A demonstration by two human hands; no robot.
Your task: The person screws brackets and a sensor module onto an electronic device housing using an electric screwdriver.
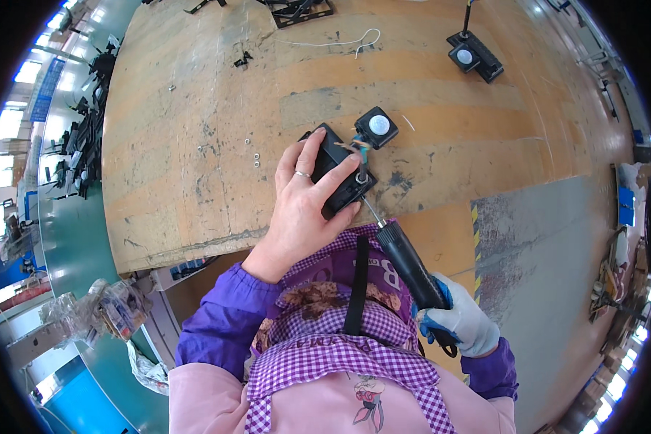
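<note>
My left hand, bare and with a ring on one finger, grips a black plastic housing near the table's front edge. Its fingers spread over the top while the thumb presses the near side. Coloured wires run from the housing to a small square black unit with a white dome, lying just beyond it. In a white and blue glove, my right hand is wrapped round a black electric screwdriver. The screwdriver's bit slants up to the housing's near right corner; whether it sits on a screw is too small to tell.
On the wooden table lie several small nuts, small black parts and a white wire. A similar black domed assembly stands at the far right, a black bracket at the back. Many black parts fill the left side.
</note>
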